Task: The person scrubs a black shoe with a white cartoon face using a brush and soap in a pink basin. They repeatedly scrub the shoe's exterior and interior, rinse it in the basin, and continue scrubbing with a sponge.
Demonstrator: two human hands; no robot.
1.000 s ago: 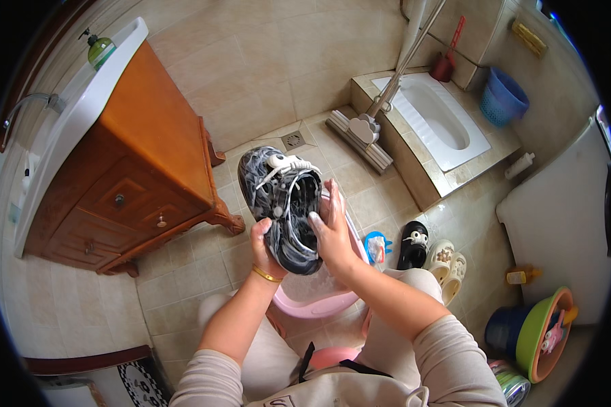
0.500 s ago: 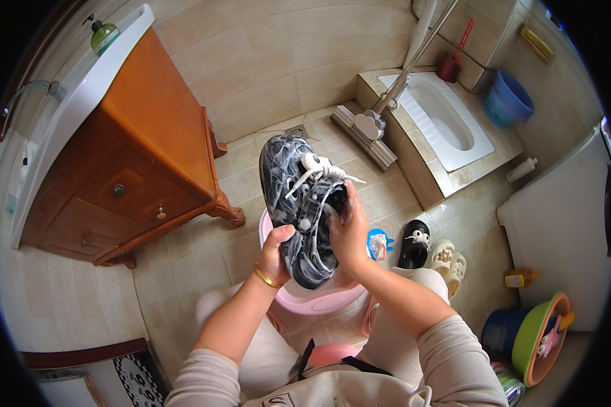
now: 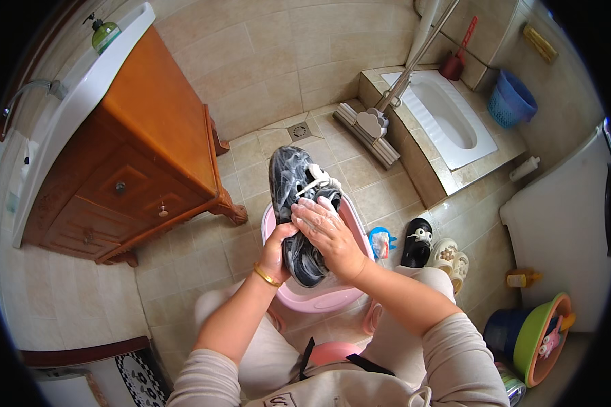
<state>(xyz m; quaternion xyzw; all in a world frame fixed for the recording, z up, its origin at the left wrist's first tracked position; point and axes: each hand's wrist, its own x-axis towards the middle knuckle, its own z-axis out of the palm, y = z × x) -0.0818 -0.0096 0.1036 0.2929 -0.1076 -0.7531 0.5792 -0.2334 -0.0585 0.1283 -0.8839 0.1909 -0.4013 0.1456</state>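
Note:
A black clog (image 3: pixel 286 180) streaked with white suds is tilted toe-away over a pink basin (image 3: pixel 322 303). White laces and a round white ornament show on its top. My left hand (image 3: pixel 275 252) grips the clog's left side near the heel, thumb on top; a gold bangle circles that wrist. Across the strap and opening lies my right hand (image 3: pixel 328 236), fingers stretched out flat and foamy. The hand hides much of the heel end. What the basin holds is mostly covered by the clog and hands.
Right of the basin are a blue dish (image 3: pixel 373 242) with something white on it, another black clog (image 3: pixel 415 251) and cream clogs (image 3: pixel 444 254). A mop (image 3: pixel 372 127) leans by the squat toilet (image 3: pixel 448 122). An orange-brown cabinet (image 3: pixel 142 136) stands left; stacked basins (image 3: pixel 526 342) lie lower right.
My right hand has moved from the clog's right edge onto its top, fingers now flat across the strap. The clog sits slightly lower; some foam looks thinner. My left hand keeps its grip.

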